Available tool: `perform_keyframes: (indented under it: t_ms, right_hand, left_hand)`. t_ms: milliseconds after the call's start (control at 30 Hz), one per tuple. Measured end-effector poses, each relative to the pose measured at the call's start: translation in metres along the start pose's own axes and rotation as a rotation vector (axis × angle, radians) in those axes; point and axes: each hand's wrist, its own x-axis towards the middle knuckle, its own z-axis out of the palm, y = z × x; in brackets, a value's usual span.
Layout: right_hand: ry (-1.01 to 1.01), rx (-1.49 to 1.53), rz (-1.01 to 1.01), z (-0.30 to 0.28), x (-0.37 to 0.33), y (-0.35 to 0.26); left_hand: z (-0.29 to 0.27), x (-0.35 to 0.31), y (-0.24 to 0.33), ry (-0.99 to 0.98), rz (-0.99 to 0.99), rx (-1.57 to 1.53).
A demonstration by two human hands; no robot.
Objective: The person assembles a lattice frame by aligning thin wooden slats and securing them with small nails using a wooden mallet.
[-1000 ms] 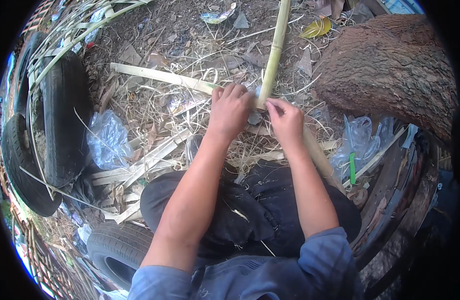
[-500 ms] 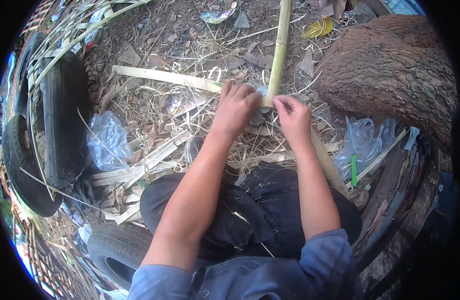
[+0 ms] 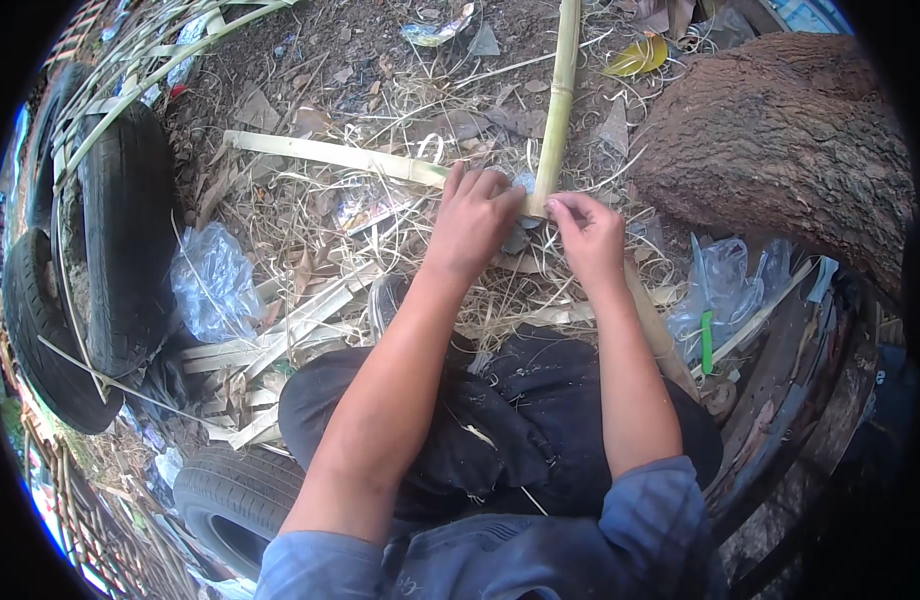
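Left fingers (image 3: 477, 190) grip a bamboo strip (image 3: 335, 155); right fingers (image 3: 572, 206) pinch closed at the edge of a pole (image 3: 558, 110); soil (image 3: 375, 65) spreads ahead.

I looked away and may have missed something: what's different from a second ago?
Both hands shifted slightly right: the left hand at the strip, the right hand by the lower end of the pole. That end shifted right too. No new hold or release shows. The tyres and clear plastic stayed put.

Blue short-sleeved shirt (image 3: 460, 555), dark trousers (image 3: 520, 460) flecked with pale scraps (image 3: 480, 434).
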Motion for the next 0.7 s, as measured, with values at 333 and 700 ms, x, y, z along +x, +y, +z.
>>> perform_keyframes:
  t_ms: [333, 700]
  right_hand:
    - [0.036, -0.167, -0.149, 0.001, -0.002, -0.012]
    - [0.096, -0.251, -0.377, 0.001, -0.004, -0.008]
  left_hand:
    - [0.001, 0.0, 0.0, -0.001, -0.01, -0.048]
    - [0.008, 0.01, 0.018, 0.058, -0.035, -0.245]
